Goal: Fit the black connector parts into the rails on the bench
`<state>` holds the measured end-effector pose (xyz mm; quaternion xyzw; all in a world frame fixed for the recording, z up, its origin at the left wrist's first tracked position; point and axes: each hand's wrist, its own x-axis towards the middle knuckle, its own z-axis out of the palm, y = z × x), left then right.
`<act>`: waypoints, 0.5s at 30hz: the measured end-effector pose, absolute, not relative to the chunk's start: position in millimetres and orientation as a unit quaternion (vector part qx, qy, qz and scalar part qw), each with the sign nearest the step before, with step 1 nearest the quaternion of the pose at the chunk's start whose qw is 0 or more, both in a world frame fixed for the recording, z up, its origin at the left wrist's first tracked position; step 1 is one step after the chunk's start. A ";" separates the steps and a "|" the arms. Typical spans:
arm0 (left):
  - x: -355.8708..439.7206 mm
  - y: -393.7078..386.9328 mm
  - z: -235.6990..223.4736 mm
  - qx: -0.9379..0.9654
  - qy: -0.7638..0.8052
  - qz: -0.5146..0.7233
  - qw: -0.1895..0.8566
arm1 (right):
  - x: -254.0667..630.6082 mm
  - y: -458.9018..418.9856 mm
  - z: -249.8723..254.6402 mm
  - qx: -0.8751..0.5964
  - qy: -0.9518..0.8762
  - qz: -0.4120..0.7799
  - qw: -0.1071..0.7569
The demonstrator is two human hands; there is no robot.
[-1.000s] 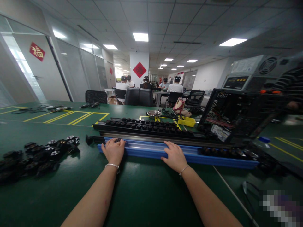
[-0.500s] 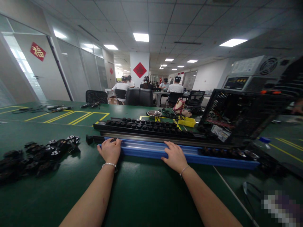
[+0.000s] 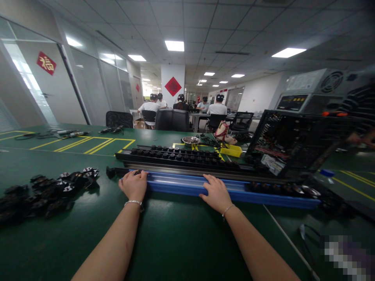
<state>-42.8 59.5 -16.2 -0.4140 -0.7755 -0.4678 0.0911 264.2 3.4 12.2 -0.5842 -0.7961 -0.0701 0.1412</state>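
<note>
A long blue rail lies across the table in front of me. A row of black round-faced modules sits in the right part of its channel. At the left end of the rail is my left hand, its fingers closed around a small black part that is mostly hidden. My right hand grips the middle of the rail, thumb on the near side and fingers over the top. To the left of my left hand lies a heap of loose black parts.
Behind the blue rail are black rails with modules. An open computer case stands at the right, near a yellow tray and a metal bowl. A person in a striped sleeve is at the far right.
My left hand has shifted slightly left along the end of the blue rail. My right hand stays in place. The striped-sleeved person's arm at the right has moved.
</note>
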 end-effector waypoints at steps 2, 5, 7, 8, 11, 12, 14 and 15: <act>-43.4 60.0 -16.6 -0.411 -0.777 -0.468 0.092 | 264.5 3.6 11.9 -0.584 -0.796 -0.069 0.143; -44.6 60.9 -16.8 -0.416 -0.775 -0.467 0.094 | 264.9 3.5 11.1 -0.583 -0.796 -0.072 0.144; -46.5 61.9 -16.7 -0.417 -0.776 -0.463 0.095 | 265.1 3.3 10.8 -0.582 -0.797 -0.077 0.144; -47.8 62.5 -16.7 -0.420 -0.777 -0.460 0.094 | 265.2 3.3 10.6 -0.581 -0.797 -0.079 0.144; -51.9 64.0 -16.4 -0.434 -0.773 -0.455 0.090 | 265.3 3.7 10.3 -0.581 -0.797 -0.078 0.144; -53.1 64.4 -16.3 -0.438 -0.771 -0.455 0.088 | 265.2 4.0 10.2 -0.581 -0.797 -0.077 0.144; -55.1 64.7 -15.9 -0.435 -0.770 -0.458 0.085 | 265.1 4.5 9.9 -0.582 -0.796 -0.075 0.146; -56.2 64.7 -15.7 -0.429 -0.772 -0.461 0.084 | 265.0 4.7 9.8 -0.583 -0.796 -0.075 0.147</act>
